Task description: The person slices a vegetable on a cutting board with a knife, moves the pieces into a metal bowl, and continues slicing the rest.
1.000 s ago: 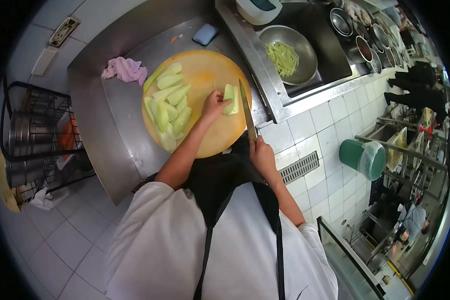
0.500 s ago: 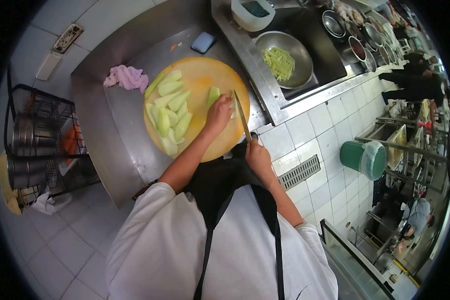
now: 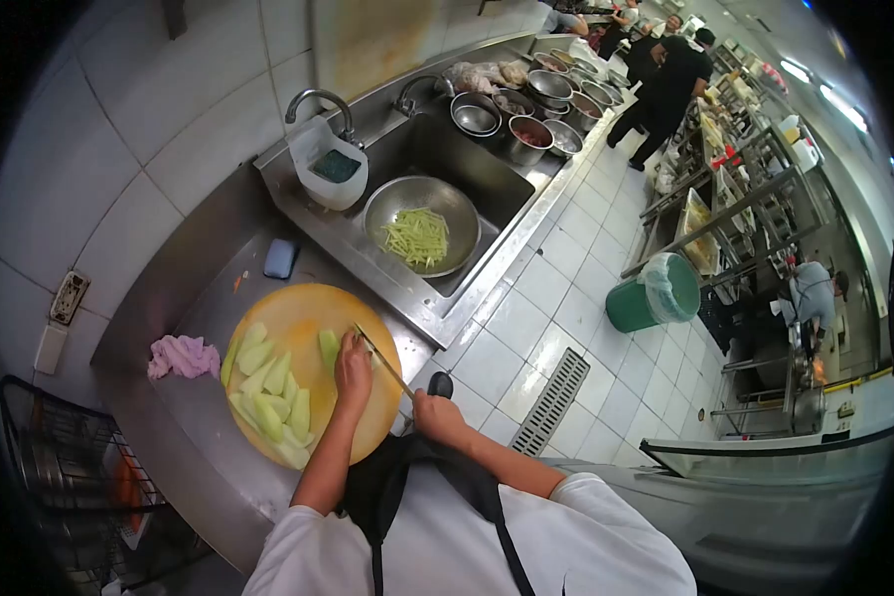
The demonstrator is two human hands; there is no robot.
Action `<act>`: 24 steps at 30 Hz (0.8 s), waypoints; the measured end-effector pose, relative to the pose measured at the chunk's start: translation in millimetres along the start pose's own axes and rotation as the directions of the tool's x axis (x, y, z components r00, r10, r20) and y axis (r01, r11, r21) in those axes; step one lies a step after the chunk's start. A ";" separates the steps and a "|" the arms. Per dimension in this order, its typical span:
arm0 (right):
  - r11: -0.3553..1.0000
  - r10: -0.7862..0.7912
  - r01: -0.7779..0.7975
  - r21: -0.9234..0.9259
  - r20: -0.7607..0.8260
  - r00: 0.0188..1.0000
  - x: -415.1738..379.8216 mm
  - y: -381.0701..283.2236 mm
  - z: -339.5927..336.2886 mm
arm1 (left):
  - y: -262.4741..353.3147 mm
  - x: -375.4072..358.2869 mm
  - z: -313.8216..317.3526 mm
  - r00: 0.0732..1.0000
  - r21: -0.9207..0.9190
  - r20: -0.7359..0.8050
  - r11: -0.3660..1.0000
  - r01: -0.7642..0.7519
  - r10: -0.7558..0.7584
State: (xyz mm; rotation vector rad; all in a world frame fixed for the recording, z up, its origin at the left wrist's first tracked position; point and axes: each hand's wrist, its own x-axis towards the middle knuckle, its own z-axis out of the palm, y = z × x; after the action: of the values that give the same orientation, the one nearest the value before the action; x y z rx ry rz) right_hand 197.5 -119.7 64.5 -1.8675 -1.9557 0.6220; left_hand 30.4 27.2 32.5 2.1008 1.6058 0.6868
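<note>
My right hand (image 3: pixel 437 417) is closed round the handle of a kitchen knife (image 3: pixel 386 364), its long blade slanting over the right side of a round yellow cutting board (image 3: pixel 360 442). Close beside the blade, my left hand (image 3: pixel 353 370) has its fingers bent down on a pale green vegetable piece, mostly hidden beneath them. Another green vegetable piece (image 3: pixel 328 348) lies just left of those fingers. Several peeled, pale green vegetable wedges (image 3: pixel 273 392) are heaped on the board's left half. Thin green strips (image 3: pixel 417 238) rest in a metal bowl (image 3: pixel 462 221) by the sink.
Behind the board lies a blue sponge (image 3: pixel 280 258); a pink cloth (image 3: pixel 184 358) is to its left. A white container (image 3: pixel 328 167) stands beside the sink (image 3: pixel 487 164). Metal bowls crowd the far counter. On the right are a green bin (image 3: pixel 636 305) and people farther off.
My view has tilted up and turned, bringing the taps and more of the kitchen into sight. Both hands and the knife keep nearly the same place on the board.
</note>
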 end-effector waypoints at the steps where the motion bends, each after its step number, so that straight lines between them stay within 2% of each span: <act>1: 1.000 -0.020 0.020 -0.005 -0.011 1.000 -0.3 1.0 2.3 | 0.8 0.9 -2.7 1.000 -0.010 0.013 1.000 -0.003 0.003; 3: 0.998 -0.061 0.061 -0.014 -0.029 0.998 -1.7 1.9 5.2 | 0.5 1.3 -7.5 0.999 -0.029 0.040 1.000 -0.005 0.006; 6: 0.998 0.057 -0.058 0.018 0.044 0.997 3.5 -1.9 5.8 | -14.8 2.9 2.0 0.996 -0.036 0.013 0.995 -0.093 0.094; 9: 0.992 -0.114 0.113 -0.054 -0.009 0.993 18.7 30.0 44.7 | -15.5 2.9 7.1 1.000 -0.063 0.006 0.998 -0.028 0.029; 11: 0.999 0.024 -0.021 -0.043 0.066 0.998 33.7 20.8 39.4 | -8.1 -1.2 -1.8 0.995 -0.081 -0.064 0.993 -0.080 0.075; 12: 0.991 0.037 -0.020 -0.129 0.129 0.991 37.0 23.2 40.2 | -10.3 -2.8 1.0 0.997 -0.082 -0.068 0.995 -0.053 0.048; 14: 0.985 0.099 -0.083 -0.152 0.098 0.990 39.0 3.5 19.5 | -17.7 -5.8 10.1 0.997 -0.098 -0.082 0.995 -0.013 0.005; 16: 0.996 0.001 0.002 -0.086 0.040 0.999 39.2 7.5 9.3 | -16.7 -9.3 11.4 0.996 -0.123 -0.080 0.992 0.022 -0.032; 21: 0.991 0.056 -0.042 -0.125 0.113 0.992 40.2 -2.6 -14.0 | -2.4 -9.0 -8.7 0.994 -0.205 -0.025 0.974 0.101 -0.108; 24: 0.993 0.047 -0.030 -0.118 0.141 0.989 34.2 -2.3 -17.7 | -2.3 -9.6 -5.9 0.994 -0.173 -0.075 0.983 0.066 -0.080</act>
State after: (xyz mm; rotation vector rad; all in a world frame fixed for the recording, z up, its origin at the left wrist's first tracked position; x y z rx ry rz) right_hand 203.2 -84.6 79.2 -1.9839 -2.0914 0.6848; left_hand 23.0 18.7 34.5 1.9044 1.5980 0.8632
